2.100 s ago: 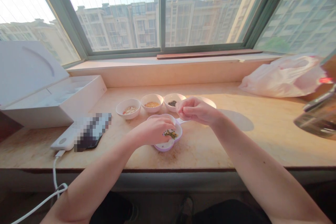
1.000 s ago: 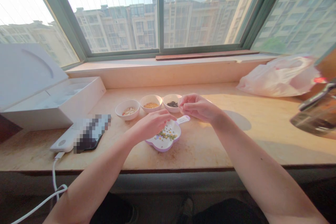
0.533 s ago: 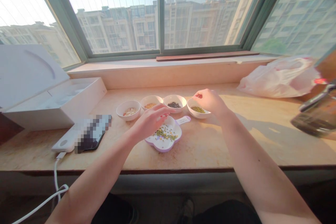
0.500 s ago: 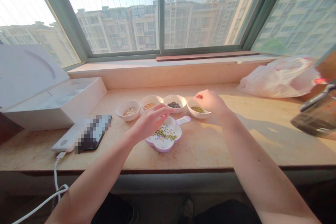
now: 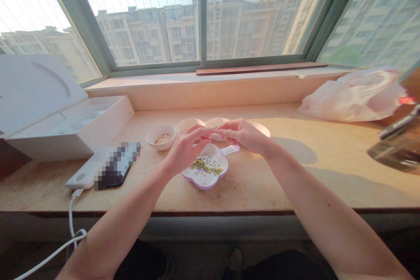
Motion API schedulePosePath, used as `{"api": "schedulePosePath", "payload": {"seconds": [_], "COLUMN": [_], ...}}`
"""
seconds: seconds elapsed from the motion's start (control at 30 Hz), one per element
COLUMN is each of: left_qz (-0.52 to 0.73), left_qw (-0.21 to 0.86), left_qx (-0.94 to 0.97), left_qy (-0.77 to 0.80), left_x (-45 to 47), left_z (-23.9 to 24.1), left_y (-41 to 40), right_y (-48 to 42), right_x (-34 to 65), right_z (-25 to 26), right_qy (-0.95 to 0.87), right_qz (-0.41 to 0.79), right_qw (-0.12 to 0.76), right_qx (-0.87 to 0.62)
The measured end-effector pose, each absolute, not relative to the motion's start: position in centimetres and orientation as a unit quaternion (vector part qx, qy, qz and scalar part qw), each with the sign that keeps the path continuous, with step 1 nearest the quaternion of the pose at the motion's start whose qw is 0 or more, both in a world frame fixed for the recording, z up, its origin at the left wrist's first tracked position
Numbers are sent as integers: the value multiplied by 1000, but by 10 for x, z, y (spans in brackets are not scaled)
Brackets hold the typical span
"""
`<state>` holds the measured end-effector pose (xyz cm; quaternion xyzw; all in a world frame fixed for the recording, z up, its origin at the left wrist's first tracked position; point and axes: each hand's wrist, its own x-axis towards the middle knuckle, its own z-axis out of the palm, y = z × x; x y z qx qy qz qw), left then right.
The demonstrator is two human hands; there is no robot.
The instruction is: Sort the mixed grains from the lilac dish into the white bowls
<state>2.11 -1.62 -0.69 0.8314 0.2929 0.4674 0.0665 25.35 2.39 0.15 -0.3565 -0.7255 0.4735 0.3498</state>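
Observation:
Just above the far side of a white and purple lobed bowl (image 5: 205, 180) with a short handle (image 5: 231, 150), my two hands meet at the fingertips. Green and yellow beans (image 5: 206, 166) lie scattered in that bowl. My left hand (image 5: 189, 145) comes in from the left, its fingers bent and drawn together with the thumb. From the right, my right hand (image 5: 244, 135) points its closed fingertips at the left ones. Whatever is in either hand is too small or hidden to make out.
Behind my hands stand small white bowls: one with pale pieces (image 5: 161, 137), others partly hidden, including the right one (image 5: 260, 129). To the left are an open white box (image 5: 75, 135), a phone (image 5: 116, 168) and a white power bank (image 5: 83, 170) with cable. A plastic bag (image 5: 354, 96) and glass vessel (image 5: 397, 146) sit right.
My right hand has moved left from the rightmost small bowl to my left fingertips. The left hand stays over the lobed bowl, its fingers more bent.

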Motion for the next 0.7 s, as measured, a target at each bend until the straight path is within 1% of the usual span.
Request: {"api": "schedulePosePath", "payload": {"seconds": [0.1, 0.2, 0.4, 0.53, 0.63, 0.7], "left_qz": [473, 476, 449, 447, 385, 267], "left_qw": [51, 40, 17, 12, 37, 54], "left_qx": [831, 831, 846, 843, 848, 890], "left_qy": [287, 287, 288, 299, 363, 365], "left_x": [21, 21, 21, 21, 16, 11], "left_z": [-8, -10, -15, -12, -5, 0], "left_y": [-16, -16, -15, -15, -15, -16], "right_y": [19, 18, 17, 17, 15, 14], "right_x": [242, 234, 226, 229, 237, 243], "right_z": [-4, -10, -16, -11, -2, 5], "right_qy": [-707, -675, -647, -646, -635, -622], "right_qz": [566, 610, 624, 614, 615, 627], "right_qw": [313, 315, 331, 349, 388, 407], "right_qx": [-287, -271, -289, -289, -260, -233]}}
